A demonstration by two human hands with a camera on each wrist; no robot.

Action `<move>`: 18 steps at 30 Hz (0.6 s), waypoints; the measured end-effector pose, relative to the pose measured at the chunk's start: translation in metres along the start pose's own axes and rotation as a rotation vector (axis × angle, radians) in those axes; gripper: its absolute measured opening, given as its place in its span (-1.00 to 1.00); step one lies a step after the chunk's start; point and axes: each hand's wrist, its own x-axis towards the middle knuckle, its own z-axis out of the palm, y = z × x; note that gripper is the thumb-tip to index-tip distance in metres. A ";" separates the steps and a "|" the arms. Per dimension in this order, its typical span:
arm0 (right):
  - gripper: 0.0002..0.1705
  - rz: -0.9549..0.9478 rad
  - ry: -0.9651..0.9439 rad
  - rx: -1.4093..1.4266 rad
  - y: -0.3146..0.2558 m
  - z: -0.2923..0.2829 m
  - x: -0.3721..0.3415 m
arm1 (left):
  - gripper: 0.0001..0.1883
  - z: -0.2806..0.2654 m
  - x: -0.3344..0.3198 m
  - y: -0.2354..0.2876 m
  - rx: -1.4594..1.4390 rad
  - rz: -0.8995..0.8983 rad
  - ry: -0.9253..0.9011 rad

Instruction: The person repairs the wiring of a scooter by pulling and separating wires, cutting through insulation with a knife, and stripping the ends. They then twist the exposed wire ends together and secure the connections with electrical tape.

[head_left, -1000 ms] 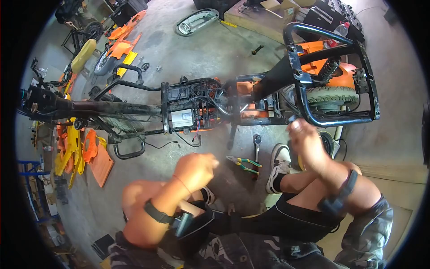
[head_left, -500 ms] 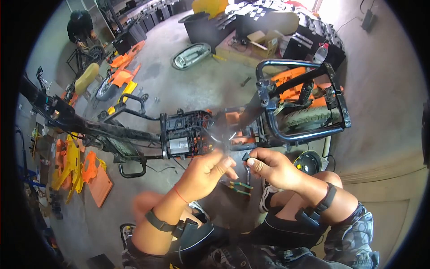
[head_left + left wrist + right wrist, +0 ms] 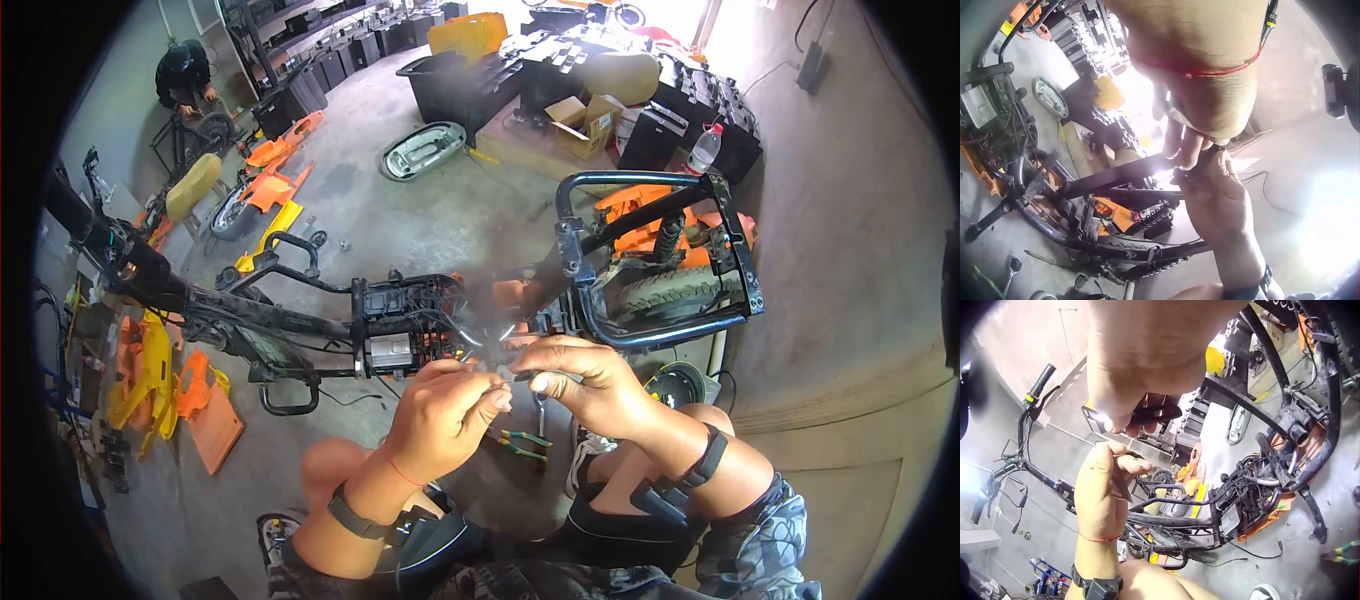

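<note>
My right hand pinches a small black part between thumb and forefinger. In the right wrist view this dark part looks long and narrow, and its exact kind does not show. Facing it, my left hand has its fingers bent and its thumb close to the forefinger, right by the part's near end. I cannot tell whether those fingertips grip something small. Both hands are raised in front of a stripped black scooter frame, over its middle section with wiring and a silver box.
Green-handled pliers and a ratchet wrench lie on the floor below. Orange panels and yellow panels are at left. A seat-shaped tray lies beyond the frame. Another person works at the far left.
My right hand came from beside the rear frame to the middle with the small black part. The left hand rose to meet it. The head view has tilted up.
</note>
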 end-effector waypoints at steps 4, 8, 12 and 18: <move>-0.74 -0.003 -0.035 0.024 0.003 0.002 0.007 | -0.87 -0.007 0.005 0.007 0.031 0.010 -0.020; -0.73 -0.035 -0.056 -0.020 0.008 0.004 0.013 | -0.87 -0.007 0.004 0.000 0.082 0.017 -0.005; -0.69 -0.060 -0.034 -0.090 0.011 0.006 0.020 | -0.86 -0.012 0.006 -0.005 0.068 -0.062 -0.073; -0.64 -0.130 0.030 -0.243 0.012 0.010 0.030 | -0.86 -0.017 0.005 -0.018 -0.015 -0.090 -0.154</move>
